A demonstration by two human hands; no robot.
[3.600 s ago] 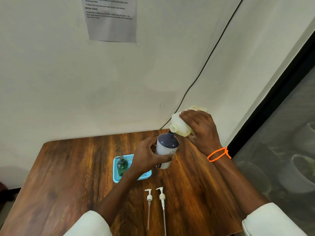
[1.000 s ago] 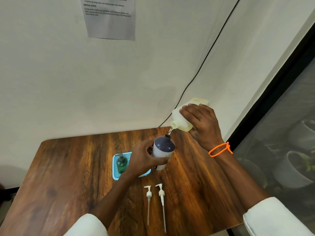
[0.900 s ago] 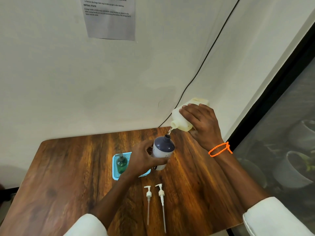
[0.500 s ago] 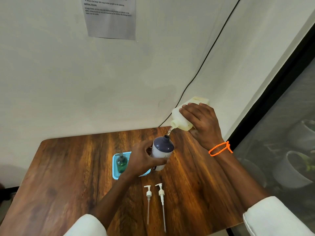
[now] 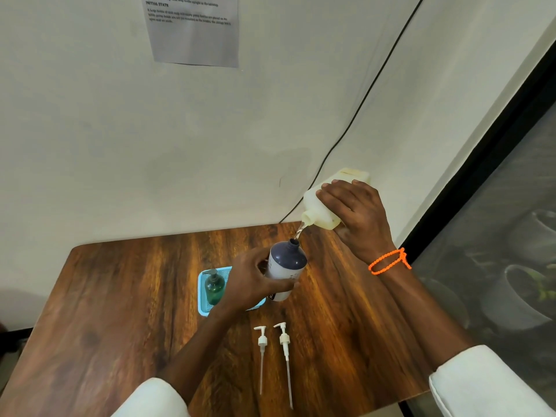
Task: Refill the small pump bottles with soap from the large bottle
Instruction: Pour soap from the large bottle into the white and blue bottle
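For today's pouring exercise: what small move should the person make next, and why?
Probably keep the large bottle tilted in the right hand: a thin stream is falling into the open neck of the small bottle gripped by the left hand, whose fill level cannot be seen.

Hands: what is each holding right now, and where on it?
Left hand grips the small bottle around its body. Right hand grips the large bottle around its body, tilted.

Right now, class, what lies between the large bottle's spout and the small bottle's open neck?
In the head view, only a thin stream of soap links large bottle and small bottle.
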